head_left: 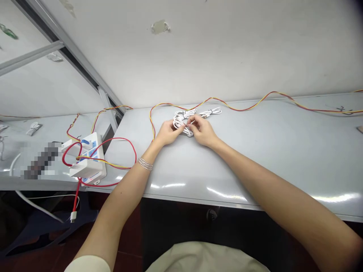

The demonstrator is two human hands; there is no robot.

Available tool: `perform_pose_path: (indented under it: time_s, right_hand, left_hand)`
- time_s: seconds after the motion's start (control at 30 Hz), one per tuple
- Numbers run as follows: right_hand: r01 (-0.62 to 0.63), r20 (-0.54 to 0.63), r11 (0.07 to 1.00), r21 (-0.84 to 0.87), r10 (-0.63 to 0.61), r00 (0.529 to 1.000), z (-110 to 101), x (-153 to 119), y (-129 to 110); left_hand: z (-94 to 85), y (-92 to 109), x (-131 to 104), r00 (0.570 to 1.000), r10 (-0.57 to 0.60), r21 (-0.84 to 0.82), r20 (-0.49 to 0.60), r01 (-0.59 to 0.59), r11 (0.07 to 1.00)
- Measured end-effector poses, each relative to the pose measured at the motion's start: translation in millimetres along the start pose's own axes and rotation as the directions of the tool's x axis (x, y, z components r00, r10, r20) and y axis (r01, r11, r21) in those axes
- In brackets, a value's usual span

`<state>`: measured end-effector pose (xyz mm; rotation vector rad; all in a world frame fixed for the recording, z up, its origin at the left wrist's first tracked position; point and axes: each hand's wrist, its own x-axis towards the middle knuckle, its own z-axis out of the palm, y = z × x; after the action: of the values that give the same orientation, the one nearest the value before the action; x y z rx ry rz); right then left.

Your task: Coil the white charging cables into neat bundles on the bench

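Note:
A coiled white cable [179, 122] is held between my two hands above the grey table [255, 151]. My left hand [168, 133] grips the coil from its left side, thumb pressed on the loops. From the right, my right hand [200, 130] pinches at the coil's middle with thumb and forefinger; a small dark tie seems to be there. Just behind my hands lie more white cable bundles, one [185, 114] directly behind the coil and another [211, 112] to the right, each with a dark tie round it.
At the left, a white power strip [98, 158] carries plugged-in chargers and a looping red cable [124, 139]. Twisted red and yellow wires [241, 109] run along the wall's foot. A metal post [107, 105] stands left. Another white bundle [34, 128] lies far left.

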<state>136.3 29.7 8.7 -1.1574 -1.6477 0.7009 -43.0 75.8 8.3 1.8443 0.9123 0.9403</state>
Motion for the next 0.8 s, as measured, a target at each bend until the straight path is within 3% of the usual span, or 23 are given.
perform_pose_path:
  time_s: [0.2, 0.47, 0.8]
  right_hand:
    - [0.044, -0.043, 0.998, -0.038, -0.046, 0.998, 0.4, -0.9, -1.1]
    - [-0.027, -0.063, 0.999, -0.02, 0.026, 0.998, 1.1, -0.4, -0.2]
    - [-0.048, -0.027, 0.981, 0.186, 0.054, 0.998, 2.3, 3.2, 13.9]
  left_hand:
    - [-0.4, 2.7, -0.4, 1.0, -0.002, 0.009, -0.025, 0.002, 1.0]
    - [-0.5, 3.1, -1.1, 0.996, -0.092, -0.12, 0.02, 0.094, 0.988]
    - [0.8, 3.1, 0.7, 0.997, -0.069, -0.143, 0.023, 0.072, 0.987]
